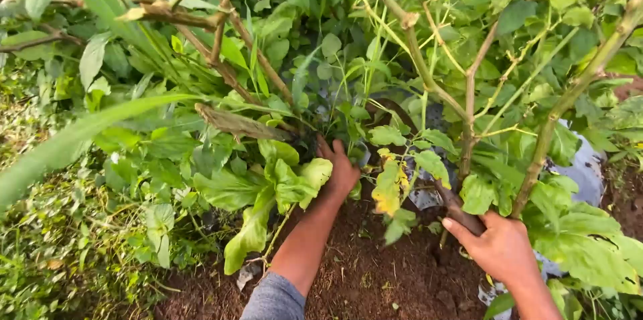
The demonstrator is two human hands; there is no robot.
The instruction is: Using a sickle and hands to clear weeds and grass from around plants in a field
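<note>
Head view: the left hand (339,171), at frame centre, reaches into the leafy weeds (281,183), its fingers buried among the stems so their state cannot be told. The right hand (499,246), lower right, has its fingers wrapped around a dark tool handle (457,207). Bare soil (375,273) lies open between the forearms; woody stems (469,126) crowd above.

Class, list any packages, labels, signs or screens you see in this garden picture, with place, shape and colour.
No labels, signs or screens show.
Plastic sheet: grey-white, crumpled, on the soil at right under the leaves; whether it is packaging cannot be told.
Right hand grips a dark handle; left hand reaches into the stems.
</note>
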